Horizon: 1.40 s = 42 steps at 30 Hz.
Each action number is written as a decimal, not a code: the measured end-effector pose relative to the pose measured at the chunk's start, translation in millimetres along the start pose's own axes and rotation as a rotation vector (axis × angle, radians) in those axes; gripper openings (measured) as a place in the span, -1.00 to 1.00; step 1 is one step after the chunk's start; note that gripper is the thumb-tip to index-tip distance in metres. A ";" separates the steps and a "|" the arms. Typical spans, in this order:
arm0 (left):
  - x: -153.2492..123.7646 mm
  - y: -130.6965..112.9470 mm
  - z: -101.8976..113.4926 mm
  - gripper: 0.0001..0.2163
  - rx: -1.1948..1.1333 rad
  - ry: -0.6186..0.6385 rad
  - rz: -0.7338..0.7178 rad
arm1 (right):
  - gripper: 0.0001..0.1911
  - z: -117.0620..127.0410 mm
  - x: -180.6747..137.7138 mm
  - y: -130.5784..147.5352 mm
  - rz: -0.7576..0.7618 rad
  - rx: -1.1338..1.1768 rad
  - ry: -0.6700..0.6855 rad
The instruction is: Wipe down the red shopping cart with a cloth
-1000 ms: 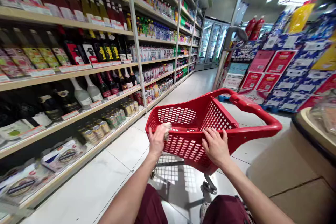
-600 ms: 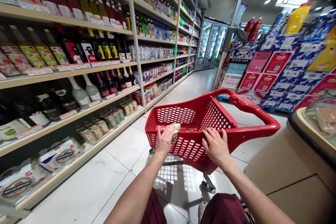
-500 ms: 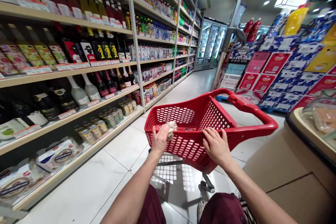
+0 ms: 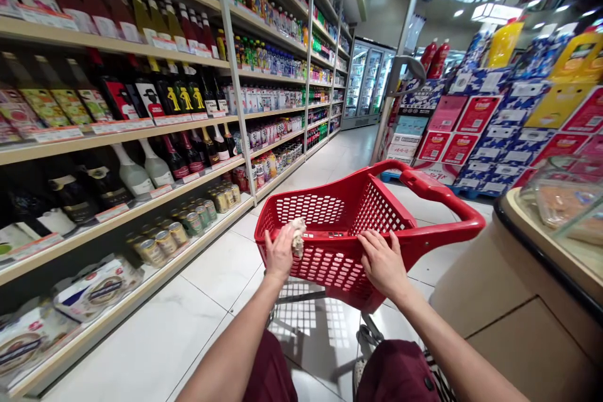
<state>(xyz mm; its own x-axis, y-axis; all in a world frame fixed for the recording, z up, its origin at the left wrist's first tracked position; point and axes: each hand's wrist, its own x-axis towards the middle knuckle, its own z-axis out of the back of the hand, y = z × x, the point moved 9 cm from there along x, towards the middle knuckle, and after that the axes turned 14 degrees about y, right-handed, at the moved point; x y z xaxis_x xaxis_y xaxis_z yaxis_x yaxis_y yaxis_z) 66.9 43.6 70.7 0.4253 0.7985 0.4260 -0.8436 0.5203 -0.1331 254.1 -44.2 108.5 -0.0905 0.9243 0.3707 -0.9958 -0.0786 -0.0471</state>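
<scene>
A red plastic shopping cart (image 4: 330, 260) with perforated walls stands before me, its handle toward the right. My left hand (image 4: 279, 254) is at the near side by the cart's left end, closed on a crumpled whitish cloth (image 4: 298, 235) that lies against the top rim. Farther right along that rim, my right hand (image 4: 384, 260) rests with fingers apart, its fingertips on the edge and nothing in it. The basket's floor is only partly visible, with small dark and light patches that I cannot make out.
Shelves of bottles and cans (image 4: 155, 100) run along the left. Stacked drink cartons (image 4: 475, 125) stand at back right. A rounded beige counter (image 4: 490, 276) with packaged food is close on my right. Glass-door fridges (image 4: 370, 81) close off the aisle; white floor tiles (image 4: 188, 320) lie below.
My left hand and the cloth have shifted slightly left and down along the rim. My right hand stays at about the same spot on the cart. The view has turned a little right.
</scene>
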 end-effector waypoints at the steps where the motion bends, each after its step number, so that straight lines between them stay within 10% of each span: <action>1: -0.1 -10.1 -2.7 -0.60 -0.004 0.002 -0.044 | -0.60 0.6 -1.5 -0.5 -0.010 0.000 0.001; 5: -4.0 -44.3 -10.2 -0.60 -0.040 0.008 -0.224 | -0.58 3.8 -8.8 0.3 -0.021 -0.003 0.024; 11: -19.5 4.9 10.0 -0.61 -0.051 -0.136 0.049 | -0.53 8.6 -23.8 6.5 -0.025 0.001 0.083; 18: -18.3 -60.9 2.2 -0.58 -0.070 0.066 -0.083 | -0.52 13.7 -36.5 17.0 0.006 -0.012 0.041; 30: -38.2 -23.5 -1.3 -0.33 -0.273 0.398 -0.005 | -0.60 -2.1 -0.3 122.9 0.141 0.231 -0.131; 42: -29.7 30.5 0.7 -0.32 -0.095 0.441 0.080 | -0.75 -28.0 54.4 124.4 0.062 0.001 0.056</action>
<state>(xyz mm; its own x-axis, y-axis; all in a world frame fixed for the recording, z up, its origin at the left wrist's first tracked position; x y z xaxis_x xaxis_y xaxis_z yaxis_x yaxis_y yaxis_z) 28.3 35.5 54.5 0.4767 0.8790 -0.0074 -0.8541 0.4612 -0.2404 125.7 6.7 96.9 -0.1512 0.9372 0.3143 -0.9883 -0.1369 -0.0671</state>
